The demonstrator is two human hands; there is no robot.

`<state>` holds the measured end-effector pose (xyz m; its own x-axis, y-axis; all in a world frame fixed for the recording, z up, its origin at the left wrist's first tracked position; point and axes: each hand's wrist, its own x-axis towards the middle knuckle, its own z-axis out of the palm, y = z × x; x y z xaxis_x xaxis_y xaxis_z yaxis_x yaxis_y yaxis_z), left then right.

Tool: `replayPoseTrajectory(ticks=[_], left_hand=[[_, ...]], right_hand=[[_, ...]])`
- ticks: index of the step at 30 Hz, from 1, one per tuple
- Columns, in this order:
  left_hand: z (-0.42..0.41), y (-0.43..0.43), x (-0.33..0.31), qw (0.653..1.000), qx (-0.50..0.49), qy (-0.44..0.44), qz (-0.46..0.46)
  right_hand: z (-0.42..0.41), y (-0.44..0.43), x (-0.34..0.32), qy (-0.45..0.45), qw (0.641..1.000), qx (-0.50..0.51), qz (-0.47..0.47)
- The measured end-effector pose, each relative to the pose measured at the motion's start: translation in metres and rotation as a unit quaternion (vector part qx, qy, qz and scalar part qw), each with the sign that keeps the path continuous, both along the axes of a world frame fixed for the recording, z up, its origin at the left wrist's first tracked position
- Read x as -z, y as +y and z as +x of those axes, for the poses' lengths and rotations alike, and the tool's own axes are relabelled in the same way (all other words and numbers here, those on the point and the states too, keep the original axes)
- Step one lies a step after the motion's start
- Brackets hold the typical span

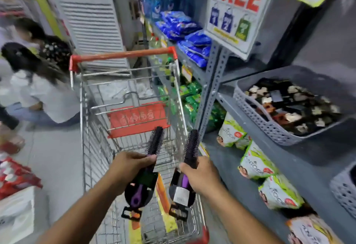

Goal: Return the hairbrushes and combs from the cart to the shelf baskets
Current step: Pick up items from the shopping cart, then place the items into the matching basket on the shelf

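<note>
Your left grip point(129, 163) clasps one round hairbrush point(154, 143), your right grip point(200, 172) another hairbrush point(191, 145), both above the cart point(96, 147); bristled ends point away from you, carded handles toward you. The sign point(238, 8) reads "FREE".

head cam | worn high, tilted forward-down | hands close below | cart point(134, 120) directly ahead | shelf point(269, 147) near right | single view
</note>
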<state>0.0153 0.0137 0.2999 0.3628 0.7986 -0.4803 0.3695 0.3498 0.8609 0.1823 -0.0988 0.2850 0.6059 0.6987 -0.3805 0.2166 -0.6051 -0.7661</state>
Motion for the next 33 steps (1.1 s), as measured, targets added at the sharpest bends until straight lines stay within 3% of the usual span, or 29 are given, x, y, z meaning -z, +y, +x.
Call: replayPoseTrajectory(ticks=[5, 13, 22, 25, 29, 33], left_hand=[[0.069, -0.034, -0.071, 0.989, 0.139, -0.043, -0.012], [0.193, -0.106, -0.139, 0.933, 0.345, -0.096, -0.03], [0.348, -0.22, -0.149, 0.88, 0.451, -0.148, -0.025], [0.394, -0.251, -0.146, 0.881, 0.447, -0.156, 0.01], [0.446, -0.28, -0.126, 0.883, 0.45, -0.071, 0.11], [0.457, -0.302, -0.097, 0.841, 0.458, 0.073, 0.279]], right_hand=[[0.038, -0.068, -0.067, 0.028, 0.992, 0.087, 0.087], [0.098, -0.194, -0.139, 0.013, 0.965, 0.209, 0.156], [0.193, -0.316, -0.159, -0.079, 0.925, 0.352, 0.12], [0.234, -0.333, -0.156, -0.102, 0.909, 0.398, 0.074], [0.274, -0.34, -0.141, -0.142, 0.887, 0.439, 0.009], [0.289, -0.338, -0.112, -0.18, 0.879, 0.42, -0.139]])
